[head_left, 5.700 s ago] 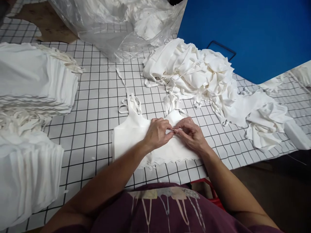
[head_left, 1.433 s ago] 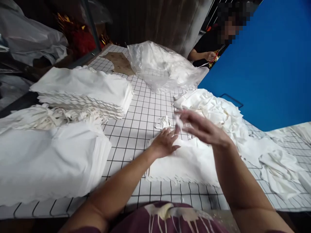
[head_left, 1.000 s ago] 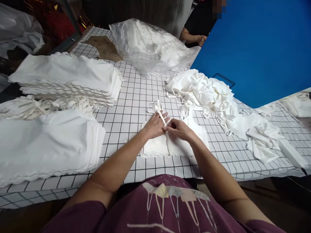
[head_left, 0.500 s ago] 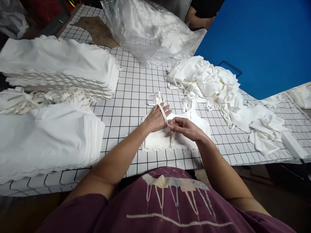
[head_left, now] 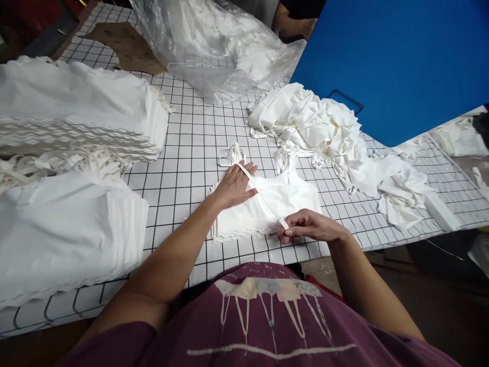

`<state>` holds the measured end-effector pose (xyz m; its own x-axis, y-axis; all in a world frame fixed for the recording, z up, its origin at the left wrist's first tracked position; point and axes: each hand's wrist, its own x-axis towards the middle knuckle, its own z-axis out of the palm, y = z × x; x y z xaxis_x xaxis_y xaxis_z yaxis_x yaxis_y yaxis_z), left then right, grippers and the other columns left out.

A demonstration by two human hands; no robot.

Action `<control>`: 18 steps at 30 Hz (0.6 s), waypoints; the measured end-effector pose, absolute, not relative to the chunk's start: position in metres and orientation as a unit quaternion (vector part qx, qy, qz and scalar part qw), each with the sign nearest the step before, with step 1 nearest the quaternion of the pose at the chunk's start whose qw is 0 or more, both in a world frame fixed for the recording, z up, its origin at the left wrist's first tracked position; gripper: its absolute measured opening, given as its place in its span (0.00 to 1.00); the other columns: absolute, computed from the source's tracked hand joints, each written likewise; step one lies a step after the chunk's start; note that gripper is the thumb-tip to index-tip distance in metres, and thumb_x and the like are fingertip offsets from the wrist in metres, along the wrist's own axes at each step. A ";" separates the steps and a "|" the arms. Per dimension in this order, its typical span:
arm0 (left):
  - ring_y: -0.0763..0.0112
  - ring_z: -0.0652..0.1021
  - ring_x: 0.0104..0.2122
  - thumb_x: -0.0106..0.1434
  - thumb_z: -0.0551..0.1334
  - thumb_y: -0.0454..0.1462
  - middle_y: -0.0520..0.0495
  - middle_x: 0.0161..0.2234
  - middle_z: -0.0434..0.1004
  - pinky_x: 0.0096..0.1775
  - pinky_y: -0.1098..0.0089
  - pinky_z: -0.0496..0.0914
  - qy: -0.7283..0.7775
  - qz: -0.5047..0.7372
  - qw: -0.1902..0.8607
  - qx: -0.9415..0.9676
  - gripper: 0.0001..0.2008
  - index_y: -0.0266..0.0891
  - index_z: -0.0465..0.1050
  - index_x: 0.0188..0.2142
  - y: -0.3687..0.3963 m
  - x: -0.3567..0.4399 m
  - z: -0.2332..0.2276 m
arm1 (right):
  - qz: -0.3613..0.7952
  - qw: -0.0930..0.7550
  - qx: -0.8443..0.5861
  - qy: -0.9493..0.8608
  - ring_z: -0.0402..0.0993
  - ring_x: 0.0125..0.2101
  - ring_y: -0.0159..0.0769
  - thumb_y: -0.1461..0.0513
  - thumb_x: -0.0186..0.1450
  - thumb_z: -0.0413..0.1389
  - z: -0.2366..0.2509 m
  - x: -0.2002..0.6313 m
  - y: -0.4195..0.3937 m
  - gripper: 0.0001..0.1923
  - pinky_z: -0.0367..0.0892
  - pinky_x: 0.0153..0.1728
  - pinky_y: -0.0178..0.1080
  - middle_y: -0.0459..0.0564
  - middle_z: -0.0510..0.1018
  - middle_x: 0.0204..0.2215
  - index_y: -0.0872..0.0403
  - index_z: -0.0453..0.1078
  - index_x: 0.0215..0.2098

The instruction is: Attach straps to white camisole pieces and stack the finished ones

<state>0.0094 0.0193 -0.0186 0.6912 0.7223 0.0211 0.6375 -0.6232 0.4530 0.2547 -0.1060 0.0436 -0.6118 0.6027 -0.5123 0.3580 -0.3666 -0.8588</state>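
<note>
Checked surface [head_left: 193, 133] under the camisole stack [head_left: 296, 196]; left hand [head_left: 234, 186] spread atop it, right hand [head_left: 312, 225] pinching a strap [head_left: 283, 223]; person [head_left: 289, 24] beyond, mostly cut off.

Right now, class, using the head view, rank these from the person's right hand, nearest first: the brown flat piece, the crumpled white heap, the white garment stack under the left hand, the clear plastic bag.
1. White garment stack: next to the right hand, on its left.
2. Crumpled white heap: ahead of the hand.
3. Clear plastic bag: farther ahead, to the left.
4. Brown flat piece: farthest, left of the bag.
</note>
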 end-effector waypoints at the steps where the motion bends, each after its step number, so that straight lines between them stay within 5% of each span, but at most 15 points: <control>1: 0.49 0.50 0.70 0.67 0.57 0.49 0.38 0.70 0.53 0.68 0.49 0.47 0.375 0.117 0.230 0.890 0.35 0.34 0.55 0.68 0.020 0.008 -0.018 | 0.693 0.102 -0.435 -0.566 0.74 0.35 0.40 0.50 0.67 0.58 0.045 0.254 -0.103 0.15 0.68 0.39 0.43 0.50 0.81 0.35 0.50 0.79 0.41; 4: 0.53 0.60 0.67 0.66 0.59 0.47 0.38 0.66 0.62 0.66 0.52 0.55 0.373 0.212 0.328 0.842 0.29 0.35 0.65 0.62 0.026 0.005 -0.018 | 0.626 0.175 -0.450 -0.612 0.71 0.36 0.38 0.49 0.67 0.58 0.047 0.248 -0.085 0.16 0.67 0.41 0.43 0.49 0.78 0.34 0.51 0.80 0.40; 10: 0.62 0.77 0.54 0.67 0.57 0.43 0.37 0.58 0.74 0.56 0.60 0.70 0.405 0.397 0.510 0.647 0.22 0.35 0.69 0.57 0.042 -0.010 -0.018 | 0.594 0.278 -0.473 -0.588 0.63 0.27 0.30 0.46 0.62 0.61 0.035 0.224 -0.019 0.20 0.61 0.30 0.36 0.51 0.79 0.36 0.56 0.76 0.32; 14: 0.65 0.81 0.41 0.66 0.58 0.45 0.42 0.42 0.82 0.45 0.66 0.75 0.495 0.404 0.424 0.641 0.16 0.36 0.76 0.46 0.048 -0.032 -0.011 | 0.594 0.282 -0.468 -0.591 0.59 0.24 0.27 0.45 0.62 0.61 0.019 0.205 0.012 0.22 0.53 0.25 0.33 0.45 0.73 0.26 0.55 0.71 0.28; 18: 0.69 0.78 0.31 0.66 0.58 0.43 0.46 0.32 0.80 0.37 0.68 0.73 0.528 0.358 0.286 0.715 0.12 0.37 0.76 0.34 0.044 -0.044 0.001 | 0.609 0.293 -0.451 -0.583 0.56 0.21 0.26 0.46 0.61 0.62 0.006 0.196 0.018 0.22 0.49 0.24 0.33 0.40 0.65 0.20 0.55 0.68 0.27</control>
<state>-0.0436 0.0445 0.0008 0.1866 0.9598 0.2099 0.5506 -0.2791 0.7867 0.1960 0.0183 0.0055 -0.4205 0.8832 -0.2076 0.1690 -0.1485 -0.9744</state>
